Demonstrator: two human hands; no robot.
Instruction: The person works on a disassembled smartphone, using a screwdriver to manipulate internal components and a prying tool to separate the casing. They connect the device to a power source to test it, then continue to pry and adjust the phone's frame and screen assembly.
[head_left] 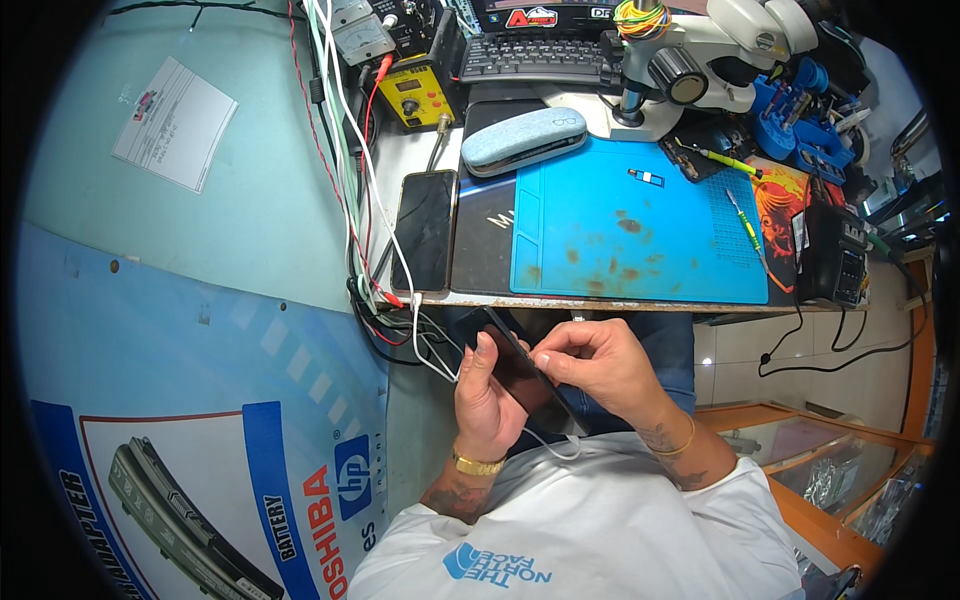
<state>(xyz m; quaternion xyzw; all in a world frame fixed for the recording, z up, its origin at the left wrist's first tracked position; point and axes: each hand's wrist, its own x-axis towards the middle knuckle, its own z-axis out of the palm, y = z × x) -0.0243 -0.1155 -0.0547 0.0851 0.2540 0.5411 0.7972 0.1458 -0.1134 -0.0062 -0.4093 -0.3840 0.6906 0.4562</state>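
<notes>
A dark smartphone (522, 378) lies tilted in my left hand (480, 405), its screen up, below the table's front edge. The left thumb stretches along one side and the fingers pass beneath it. A white cable (562, 456) runs from the phone's lower end, close to my shirt. My right hand (612, 368) is at the phone's right edge, thumb and forefinger pinched together. Whatever they pinch, if anything, is too small to make out. On the blue work mat (640, 250) lies a small white and black piece (646, 178), away from both hands.
A second phone (425, 232) rests at the table's left, beside hanging cables (345, 190). Behind are a glasses case (525, 140), a yellow bench unit (412, 95), a keyboard (535, 60) and a microscope (680, 75). Tweezers (745, 222) and a black box (833, 255) lie right.
</notes>
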